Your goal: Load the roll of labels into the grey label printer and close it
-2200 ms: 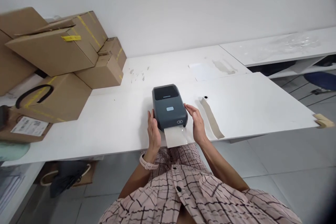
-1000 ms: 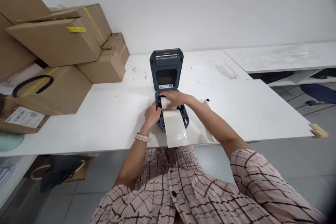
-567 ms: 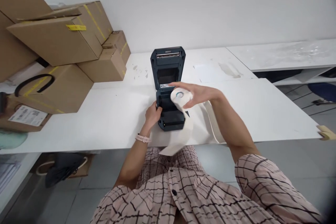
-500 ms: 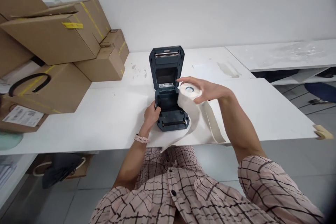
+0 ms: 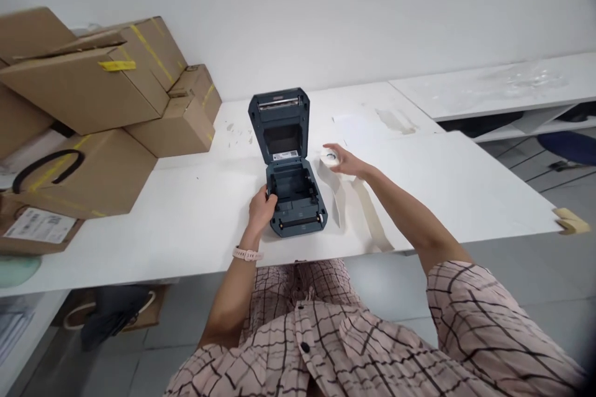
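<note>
A dark blue label printer (image 5: 289, 189) stands on the white table (image 5: 442, 192) with its lid (image 5: 280, 125) raised and its paper bay empty. My left hand (image 5: 261, 208) is closed on the printer's left side, holding the base. My right hand (image 5: 343, 161) rests on a white label roll (image 5: 329, 157) that sits on the table just right of the printer; its fingers curl over the roll. A loose tail of the roll's paper (image 5: 338, 193) trails along the table toward me.
Stacked cardboard boxes (image 5: 93, 111) crowd the table's left end. A tan strip of backing paper (image 5: 372, 221) lies right of the roll. A second white bench (image 5: 493, 84) runs along the back right. Bags (image 5: 109, 313) lie on the floor under the table.
The printer lid was opened. My right hand lifted the label roll out of the bay and carried it right, down onto the table. My left hand stayed at the printer's left side.
</note>
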A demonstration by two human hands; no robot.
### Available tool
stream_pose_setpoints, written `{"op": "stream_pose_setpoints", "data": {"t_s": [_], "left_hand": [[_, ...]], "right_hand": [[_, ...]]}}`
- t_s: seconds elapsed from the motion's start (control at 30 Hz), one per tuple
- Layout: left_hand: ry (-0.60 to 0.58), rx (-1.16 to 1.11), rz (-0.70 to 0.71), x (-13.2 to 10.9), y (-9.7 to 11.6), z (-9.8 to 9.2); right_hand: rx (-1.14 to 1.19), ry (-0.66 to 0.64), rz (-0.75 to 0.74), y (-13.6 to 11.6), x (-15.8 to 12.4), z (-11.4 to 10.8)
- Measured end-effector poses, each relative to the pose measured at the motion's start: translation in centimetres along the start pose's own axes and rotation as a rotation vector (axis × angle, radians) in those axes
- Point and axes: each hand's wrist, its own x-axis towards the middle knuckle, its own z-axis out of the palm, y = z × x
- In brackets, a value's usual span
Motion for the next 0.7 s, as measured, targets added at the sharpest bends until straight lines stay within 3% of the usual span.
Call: {"op": "stream_pose_setpoints", "data": {"t_s": [0.1,0.27,0.4,0.5,0.63,0.7], "left_hand": [[0.020,-0.014,0.018,0.2,-0.4,0.3],[0.024,-0.059,0.034,0.2,-0.5,0.5],[0.031,-0.075,0.022,-0.2,-0.1,0.5],[0.041,-0.105,0.009,-0.5,0.2,0.6],[0.025,-0.146,0.024,-0.1,-0.2,0.7],[0.025,-0.184,0.031,0.1,-0.5,0.9]], "right_hand": [[0.138,0.048,0.023,1.4,-1.8,-1.7],[0.341,0.248,0.133,4.0,-7.9,-4.3],[0.329,0.094,0.242,4.2,-10.9,-2.2],[0.374,0.057,0.239,1.5,-11.7,-0.7],[0.449,0.069,0.031,-6.1,-11.1,-0.1],[0.315,-0.034,-0.095,-9.8,-9.1,0.5]]}}
